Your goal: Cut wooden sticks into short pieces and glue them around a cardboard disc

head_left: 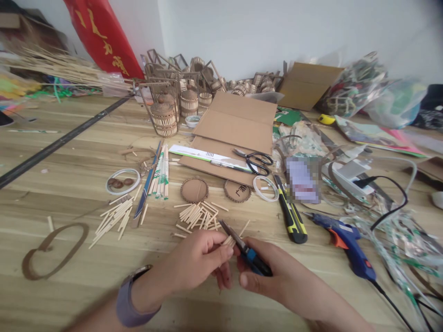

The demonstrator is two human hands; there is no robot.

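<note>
My left hand, with a watch on its wrist, pinches a few short wooden sticks between thumb and fingers. In my right hand is a knife with a blue and black handle. Its grey blade lies across or right beside the sticks; I cannot tell whether it touches them. Just beyond my hands is a loose pile of cut stick pieces. Longer sticks lie to the left. Two round cardboard discs with wrapped edges sit behind the pile.
A yellow and black box cutter, blue glue gun and scissors lie to the right. Wrapped chopsticks, tape rings and a brown strip loop are leftward. Small lidded baskets and cardboard stand behind.
</note>
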